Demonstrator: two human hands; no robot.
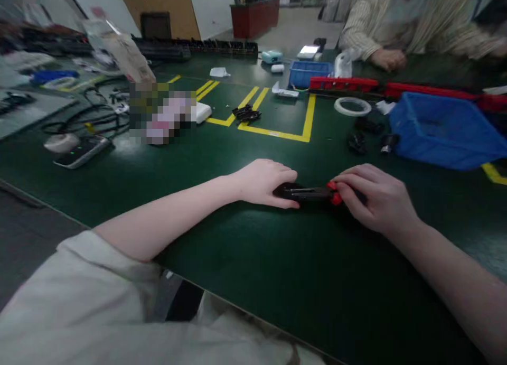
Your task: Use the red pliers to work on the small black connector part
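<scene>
left hand (pixel 266 183) curled round left end of black piece (pixel 312 194), thumb and fingers either side; right hand (pixel 376 198) pinching red tip (pixel 336 193) at its right end. piece at middle of green table (pixel 285 264), contact unclear. blue bin (pixel 447 132) farther right, black parts (pixel 357 142) left of it.

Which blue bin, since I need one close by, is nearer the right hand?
The large bin, toward the picture's right edge, is nearer the right hand; the smaller bin stands farther back.
</scene>
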